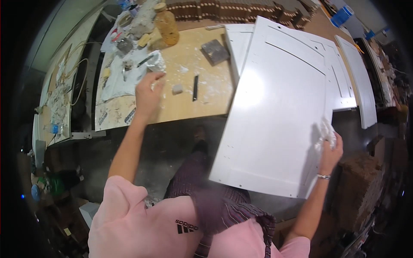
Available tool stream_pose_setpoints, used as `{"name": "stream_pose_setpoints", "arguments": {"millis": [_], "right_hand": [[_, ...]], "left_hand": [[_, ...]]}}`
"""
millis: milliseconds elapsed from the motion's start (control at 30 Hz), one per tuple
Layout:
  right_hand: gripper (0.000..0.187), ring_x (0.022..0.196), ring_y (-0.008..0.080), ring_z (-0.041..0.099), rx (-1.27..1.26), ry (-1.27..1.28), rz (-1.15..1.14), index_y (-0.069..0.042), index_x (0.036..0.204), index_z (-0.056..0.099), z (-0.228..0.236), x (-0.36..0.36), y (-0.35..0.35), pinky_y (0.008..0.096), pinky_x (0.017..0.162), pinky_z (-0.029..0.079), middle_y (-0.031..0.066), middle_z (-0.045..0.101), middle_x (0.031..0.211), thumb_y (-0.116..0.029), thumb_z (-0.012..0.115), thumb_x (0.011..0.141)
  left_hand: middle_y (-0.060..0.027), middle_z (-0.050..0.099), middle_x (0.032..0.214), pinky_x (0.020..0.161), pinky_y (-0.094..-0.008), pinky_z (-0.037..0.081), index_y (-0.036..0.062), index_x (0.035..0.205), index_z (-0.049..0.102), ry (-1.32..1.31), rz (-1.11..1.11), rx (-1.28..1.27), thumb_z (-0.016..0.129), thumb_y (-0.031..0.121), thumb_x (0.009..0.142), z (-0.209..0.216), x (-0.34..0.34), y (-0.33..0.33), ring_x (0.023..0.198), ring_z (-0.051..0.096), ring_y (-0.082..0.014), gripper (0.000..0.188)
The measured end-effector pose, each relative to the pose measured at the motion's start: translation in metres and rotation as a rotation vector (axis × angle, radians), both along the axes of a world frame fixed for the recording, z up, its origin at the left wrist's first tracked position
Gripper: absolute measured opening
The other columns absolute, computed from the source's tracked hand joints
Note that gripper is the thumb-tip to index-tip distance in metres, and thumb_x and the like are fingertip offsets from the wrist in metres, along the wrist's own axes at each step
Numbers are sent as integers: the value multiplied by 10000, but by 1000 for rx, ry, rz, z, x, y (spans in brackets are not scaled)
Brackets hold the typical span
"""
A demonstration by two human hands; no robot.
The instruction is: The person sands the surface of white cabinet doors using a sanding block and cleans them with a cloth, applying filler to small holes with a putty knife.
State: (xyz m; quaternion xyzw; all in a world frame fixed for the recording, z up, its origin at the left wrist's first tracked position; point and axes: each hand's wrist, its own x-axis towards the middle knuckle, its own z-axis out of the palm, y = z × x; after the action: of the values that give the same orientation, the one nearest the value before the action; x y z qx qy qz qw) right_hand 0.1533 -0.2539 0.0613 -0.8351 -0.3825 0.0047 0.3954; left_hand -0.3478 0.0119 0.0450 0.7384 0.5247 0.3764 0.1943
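White and glossy, the cabinet door panel (275, 112) has a recessed frame line and small holes along its edges; it leans tilted off the wooden desk (206, 103) edge. The right hand (330, 148) grips its right edge through a crumpled cloth (325, 133). The left hand (148, 92) rests loosely open on the desk.

Pink short-sleeved shirt (142, 223), lower centre of frame; dark striped trousers (215, 202); silver bracelet (323, 176) at lower right.
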Motion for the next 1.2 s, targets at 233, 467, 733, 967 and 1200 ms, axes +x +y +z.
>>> {"name": "stream_pose_setpoints", "arguments": {"millis": [233, 467, 733, 967, 1200], "right_hand": [[403, 1017, 335, 622, -493, -389, -182, -138, 1234, 595, -39, 28, 33, 449, 874, 497, 91, 598, 1160, -219, 612, 840], [357, 984, 371, 624, -467, -345, -201, -146, 1190, 599, -38, 21, 42, 478, 811, 509, 108, 599, 1121, -243, 595, 847], [393, 960, 373, 625, -468, -332, -244, -146, 1201, 586, -42, 21, 42, 488, 812, 500, 122, 589, 1097, -247, 581, 821], [396, 950, 376, 626, -469, -338, -213, -150, 1209, 580, -41, 19, 42, 484, 814, 502, 133, 585, 1099, -253, 580, 826], [410, 967, 360, 638, -515, -265, -224, -138, 1192, 584, -31, 26, 38, 462, 819, 512, 127, 612, 1113, -307, 666, 828]], "left_hand": [[-126, 673, 940, 839, -414, 495, 72, 977, 738, 384, 182, 110, 679, 152, 847, -27, -57, 112, 932, 635, -322, 163], [-100, 660, 919, 822, -418, 486, 91, 930, 728, 578, 140, 160, 658, 210, 873, -35, -71, 135, 948, 621, -312, 150], [-118, 655, 893, 768, -411, 486, 52, 947, 713, 562, 109, 107, 663, 224, 890, -31, -68, 140, 865, 631, -320, 189], [-110, 649, 896, 761, -393, 489, 56, 937, 709, 614, 70, 195, 652, 202, 897, -27, -78, 141, 871, 632, -300, 162], [-120, 678, 901, 708, -270, 535, -6, 1060, 597, -451, -212, -408, 517, 128, 1034, 4, 15, 26, 754, 644, -137, 158]]}}
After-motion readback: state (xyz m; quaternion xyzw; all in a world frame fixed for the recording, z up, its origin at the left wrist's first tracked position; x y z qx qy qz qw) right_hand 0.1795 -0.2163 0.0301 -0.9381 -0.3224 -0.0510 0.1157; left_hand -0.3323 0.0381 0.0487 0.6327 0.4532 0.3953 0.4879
